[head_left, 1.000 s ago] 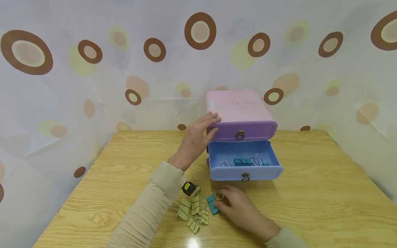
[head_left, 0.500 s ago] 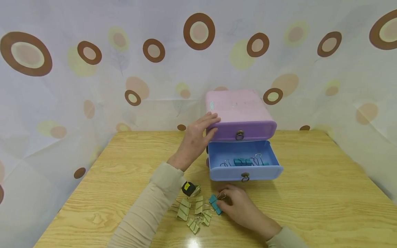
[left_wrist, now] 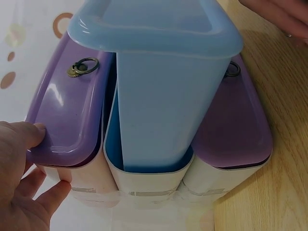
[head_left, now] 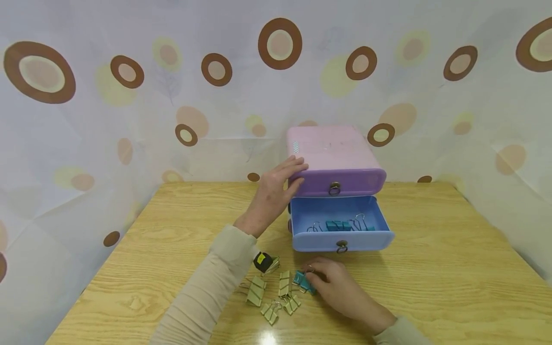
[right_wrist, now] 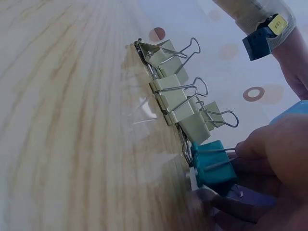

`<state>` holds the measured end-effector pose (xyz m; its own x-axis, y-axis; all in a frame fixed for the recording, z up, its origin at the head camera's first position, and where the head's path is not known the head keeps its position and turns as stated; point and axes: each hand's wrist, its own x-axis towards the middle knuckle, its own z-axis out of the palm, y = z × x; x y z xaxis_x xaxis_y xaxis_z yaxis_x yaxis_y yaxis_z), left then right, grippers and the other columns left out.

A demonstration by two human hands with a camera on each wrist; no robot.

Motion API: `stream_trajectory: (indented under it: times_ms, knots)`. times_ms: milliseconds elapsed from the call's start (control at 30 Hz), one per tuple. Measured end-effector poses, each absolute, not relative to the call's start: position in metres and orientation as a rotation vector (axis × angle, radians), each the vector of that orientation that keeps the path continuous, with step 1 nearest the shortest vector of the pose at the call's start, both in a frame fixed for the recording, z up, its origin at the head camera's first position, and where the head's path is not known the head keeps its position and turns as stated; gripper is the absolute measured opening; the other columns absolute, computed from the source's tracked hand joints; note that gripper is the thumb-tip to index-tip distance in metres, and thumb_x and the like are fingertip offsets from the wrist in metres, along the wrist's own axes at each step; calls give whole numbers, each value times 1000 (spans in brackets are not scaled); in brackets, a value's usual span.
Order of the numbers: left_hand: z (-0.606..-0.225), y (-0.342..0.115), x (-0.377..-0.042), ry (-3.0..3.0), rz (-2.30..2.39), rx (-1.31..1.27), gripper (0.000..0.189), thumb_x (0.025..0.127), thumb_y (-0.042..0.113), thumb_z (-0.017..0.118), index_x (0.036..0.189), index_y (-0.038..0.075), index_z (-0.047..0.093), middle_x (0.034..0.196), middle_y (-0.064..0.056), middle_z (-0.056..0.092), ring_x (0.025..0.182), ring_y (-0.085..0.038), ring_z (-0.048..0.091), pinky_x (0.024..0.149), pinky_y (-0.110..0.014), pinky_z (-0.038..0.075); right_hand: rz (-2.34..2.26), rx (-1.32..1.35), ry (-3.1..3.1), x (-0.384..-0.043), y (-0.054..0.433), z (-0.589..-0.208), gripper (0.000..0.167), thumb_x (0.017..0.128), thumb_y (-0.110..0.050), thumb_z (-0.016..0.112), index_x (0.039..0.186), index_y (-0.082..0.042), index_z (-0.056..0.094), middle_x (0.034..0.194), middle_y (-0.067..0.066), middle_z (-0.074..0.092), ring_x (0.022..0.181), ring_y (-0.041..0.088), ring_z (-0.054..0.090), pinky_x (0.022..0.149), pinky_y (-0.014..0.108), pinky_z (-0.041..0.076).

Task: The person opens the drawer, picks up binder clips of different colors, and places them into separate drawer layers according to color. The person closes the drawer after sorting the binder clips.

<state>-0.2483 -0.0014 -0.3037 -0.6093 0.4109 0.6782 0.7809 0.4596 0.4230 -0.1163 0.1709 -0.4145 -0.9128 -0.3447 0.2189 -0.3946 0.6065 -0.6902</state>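
Note:
My right hand (head_left: pixel 338 287) pinches a teal binder clip (head_left: pixel 304 281) by its wire handle at the tabletop; the right wrist view shows the thumb on the silver wire. Left of it lie several gold binder clips (head_left: pixel 256 291), close together. My left hand (head_left: pixel 271 191) rests on the left front corner of a pink drawer unit (head_left: pixel 329 148), its thumb on the purple drawer front (left_wrist: pixel 67 110) and its other fingers along the casing. Below that, the blue drawer (head_left: pixel 342 242) is pulled out and holds several teal binder clips (head_left: pixel 338 225).
A lower purple drawer (left_wrist: pixel 236 120) is closed beneath the blue one. The wooden table (head_left: pixel 194 215) meets a patterned cloth wall (head_left: pixel 233 110) behind the unit. A small black camera with a yellow label (head_left: pixel 262 261) sits on the left wrist.
My right hand has drawn the teal clip slightly to the right, turning it. Two gold clips beside it have shifted right too. The left hand keeps its place on the drawer unit.

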Motion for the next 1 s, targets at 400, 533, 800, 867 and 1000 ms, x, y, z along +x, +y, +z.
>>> stream_trajectory:
  times_ms: [400, 533, 800, 867, 1000]
  knots:
    - [-305, -1, -249, -2209, -1018, -1011, 33, 95, 11, 67, 128, 8, 66, 140, -8, 61, 140, -20, 48, 115, -21, 38, 1278, 721, -2659, -114, 182, -409, 19, 99, -14, 59, 109, -10, 75, 111, -1, 74, 108, 21, 68, 96, 36, 56]
    - [-305, -1, -250, -2204, -1018, -1014, 33, 95, 10, 67, 128, 8, 66, 140, -7, 61, 139, -20, 48, 115, -20, 38, 1281, 752, -2651, -112, 184, -403, 16, 97, -12, 62, 105, -11, 76, 107, -1, 74, 105, 15, 68, 92, 30, 58]
    - [-305, -1, -251, -2197, -1012, -1018, 33, 95, 11, 67, 127, 7, 67, 139, -8, 61, 139, -20, 49, 115, -21, 38, 1321, 869, -2618, -107, 188, -386, 15, 96, -15, 64, 104, -11, 75, 107, 3, 74, 102, 10, 67, 84, 23, 60]
    - [-305, -1, -251, -2200, -1013, -1018, 33, 95, 11, 67, 127, 7, 67, 139, -8, 61, 139, -20, 49, 115, -21, 38, 1307, 891, -2598, -107, 188, -384, 14, 96, -15, 64, 104, -12, 76, 105, 1, 74, 101, 9, 67, 82, 22, 60]
    - [-305, -1, -250, -2206, -1014, -1014, 33, 95, 11, 67, 128, 8, 66, 140, -8, 61, 139, -20, 49, 115, -22, 39, 1338, 902, -2580, -106, 189, -379, 14, 95, -17, 65, 103, -13, 76, 106, 2, 75, 101, 6, 66, 79, 22, 61]
